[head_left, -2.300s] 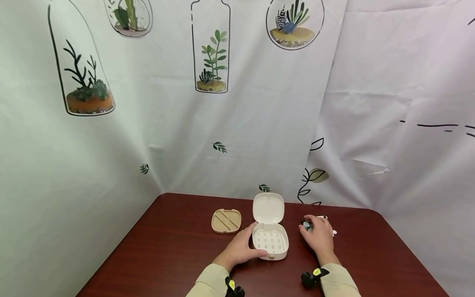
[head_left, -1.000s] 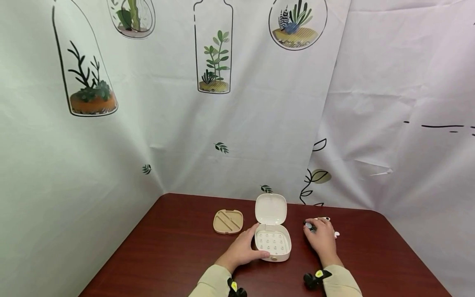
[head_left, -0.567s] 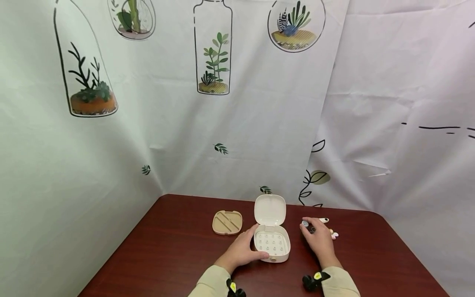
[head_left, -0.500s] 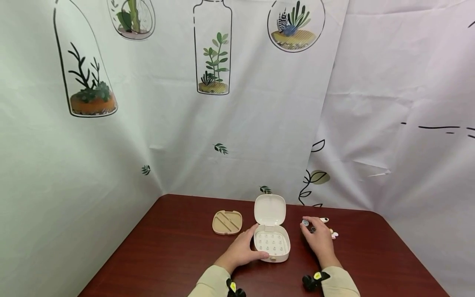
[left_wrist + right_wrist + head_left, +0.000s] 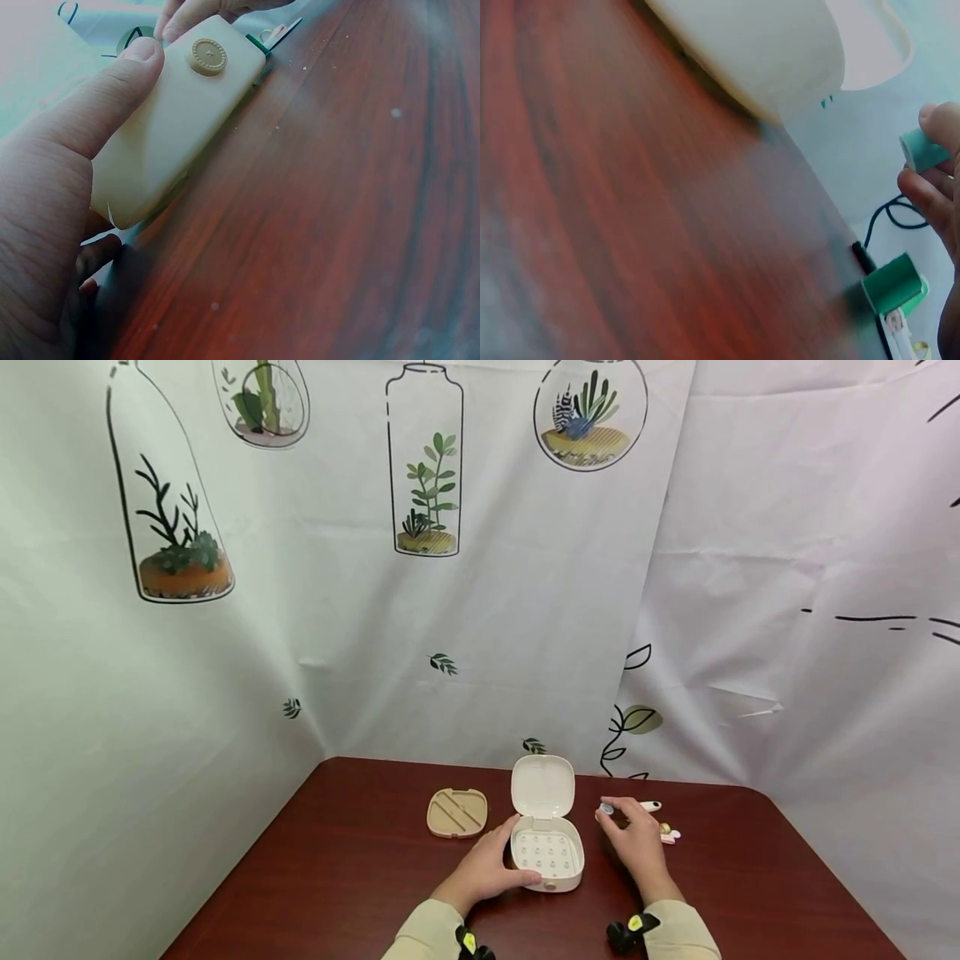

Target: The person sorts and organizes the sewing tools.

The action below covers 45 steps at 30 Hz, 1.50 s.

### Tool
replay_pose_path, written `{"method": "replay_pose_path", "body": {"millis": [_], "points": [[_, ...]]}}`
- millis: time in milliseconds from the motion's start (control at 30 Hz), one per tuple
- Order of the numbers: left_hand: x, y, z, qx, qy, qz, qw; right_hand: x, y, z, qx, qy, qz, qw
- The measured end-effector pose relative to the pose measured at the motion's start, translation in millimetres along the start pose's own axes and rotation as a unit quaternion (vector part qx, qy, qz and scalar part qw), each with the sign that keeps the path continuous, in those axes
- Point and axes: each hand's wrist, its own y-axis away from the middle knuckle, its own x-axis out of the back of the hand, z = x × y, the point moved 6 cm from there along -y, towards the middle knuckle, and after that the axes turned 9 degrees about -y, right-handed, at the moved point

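Observation:
A cream sewing box (image 5: 566, 883) stands with its lid (image 5: 543, 787) raised, rows of small pegs on its floor. My left hand (image 5: 483, 868) holds it at the left, thumb against the front wall beside a button-shaped clasp (image 5: 208, 57). To the right of the box, my right hand (image 5: 637, 843) pinches a light blue thread spool (image 5: 928, 150) between thumb and fingertips, above the table. Below that hand, in the right wrist view, lies a green spool (image 5: 892, 283).
A tan tray (image 5: 450, 821) with a diagonal divider lies left of the box. Behind and right of my right hand are a white handle (image 5: 651, 806) and small pink and white pieces (image 5: 670, 836). A printed white curtain (image 5: 495, 635) hangs behind the brown table (image 5: 337, 860).
My right hand has picked the light blue spool out from the things at the right and moved it slightly left, toward the box. The left hand keeps its hold on the box.

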Motion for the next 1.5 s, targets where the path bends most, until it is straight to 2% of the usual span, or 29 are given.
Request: {"method": "replay_pose_path", "body": {"millis": [367,767,1167,1500], "points": [[-1.0,1.1,0.7,0.001,-0.001,0.001,1.0000,-13.1,-4,-17,-0.026,-0.051,-0.043,0.997],[1.3,1.5,0.0,0.003,0.007,-0.008,0.9999,-32.4,-10,-43,-0.072,-0.046,-0.130,0.988],[0.5,1.3,-0.5,0.004,-0.001,-0.011,0.9999,-55.8,-9,-71,-0.044,-0.066,-0.156,0.985],[-0.7,-0.1,-1.6,-0.007,-0.008,-0.007,0.9999,-76.7,-3,-78,-0.031,-0.067,-0.163,0.984]]}}
